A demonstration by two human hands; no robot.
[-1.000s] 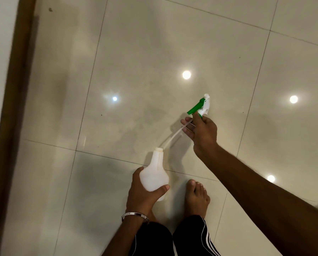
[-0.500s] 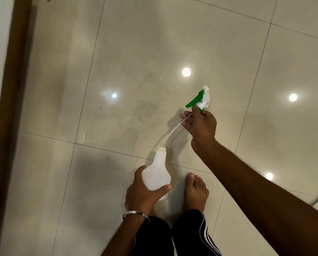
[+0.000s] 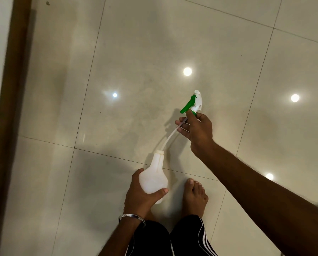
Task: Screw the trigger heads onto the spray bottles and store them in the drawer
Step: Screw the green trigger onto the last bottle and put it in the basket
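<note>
My left hand (image 3: 139, 198) grips the round belly of a white spray bottle (image 3: 155, 177), whose open neck tilts up and away from me. My right hand (image 3: 197, 129) holds a white trigger head with a green lever (image 3: 194, 101) by its collar, raised above and right of the bottle. The head's thin white dip tube (image 3: 170, 136) curves down from my right hand into the bottle's neck. The head is apart from the neck. No drawer is in view.
I stand barefoot on glossy beige floor tiles (image 3: 136, 52) that reflect ceiling lights. My right foot (image 3: 195, 196) shows beside the bottle. A dark wooden frame (image 3: 8, 108) runs along the left edge.
My right hand with the trigger head has drifted slightly up and then back, the tube staying in the neck. The left hand and bottle have barely moved.
</note>
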